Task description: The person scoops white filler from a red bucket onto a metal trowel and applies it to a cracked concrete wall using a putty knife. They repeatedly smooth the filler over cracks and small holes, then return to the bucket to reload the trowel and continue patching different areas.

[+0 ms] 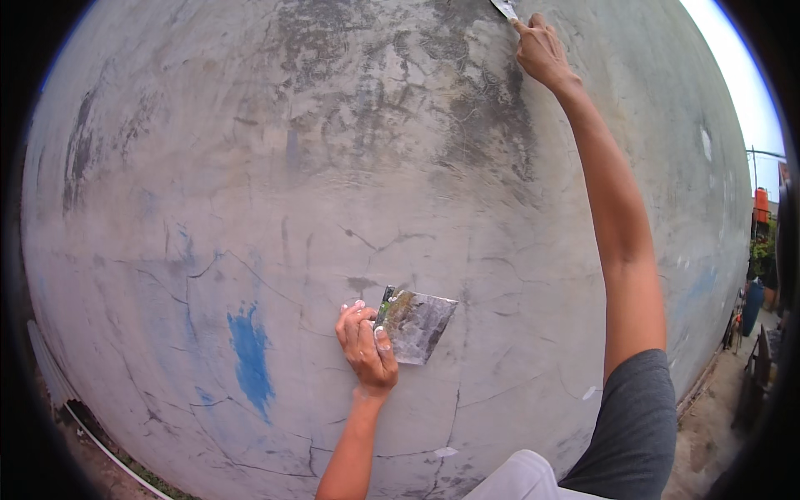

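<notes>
My left hand [367,346] is raised before the lower middle of a cracked grey wall [525,242]. Its fingers, smeared with white at the tips, close around the dark back edge of a wide metal putty blade [423,327]. High up, with the arm stretched, my right hand [543,52] grips a narrower putty knife [504,8]. The knife's tip leaves the picture at the top, so its contact with the wall cannot be judged. Dark, blotchy stains lie on the wall left of this hand.
A blue paint patch [251,360] marks the wall at lower left, with branching cracks around it. White filler spots [447,452] dot the lower wall. Pale poles [117,458] lie at the lower left. At far right stand a blue barrel [752,307] and an orange tank [761,205].
</notes>
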Tool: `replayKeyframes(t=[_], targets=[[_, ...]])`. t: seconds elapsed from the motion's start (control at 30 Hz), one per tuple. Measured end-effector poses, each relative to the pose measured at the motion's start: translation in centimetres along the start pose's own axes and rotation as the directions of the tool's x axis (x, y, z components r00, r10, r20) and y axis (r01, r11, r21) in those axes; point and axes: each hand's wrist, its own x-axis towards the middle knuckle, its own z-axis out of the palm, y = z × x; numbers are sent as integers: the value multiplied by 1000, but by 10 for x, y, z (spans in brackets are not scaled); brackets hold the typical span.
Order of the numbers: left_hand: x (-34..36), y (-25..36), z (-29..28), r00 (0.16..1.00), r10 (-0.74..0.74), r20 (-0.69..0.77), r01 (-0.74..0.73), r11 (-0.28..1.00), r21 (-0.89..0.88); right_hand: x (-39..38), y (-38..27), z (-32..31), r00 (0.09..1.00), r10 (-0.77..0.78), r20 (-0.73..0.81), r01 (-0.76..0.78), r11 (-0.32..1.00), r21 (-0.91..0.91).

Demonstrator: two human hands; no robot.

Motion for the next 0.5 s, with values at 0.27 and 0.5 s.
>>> replayKeyframes(t=[0.27,0.5], targets=[[-1,-3,-5,1000,13,19,-13,1000,-9,23,36,-33,997,14,69,-15,1000,12],[1,0,-1,1000,8,13,-8,1000,-23,61,27,-18,991,108,79,-103,993,-62]])
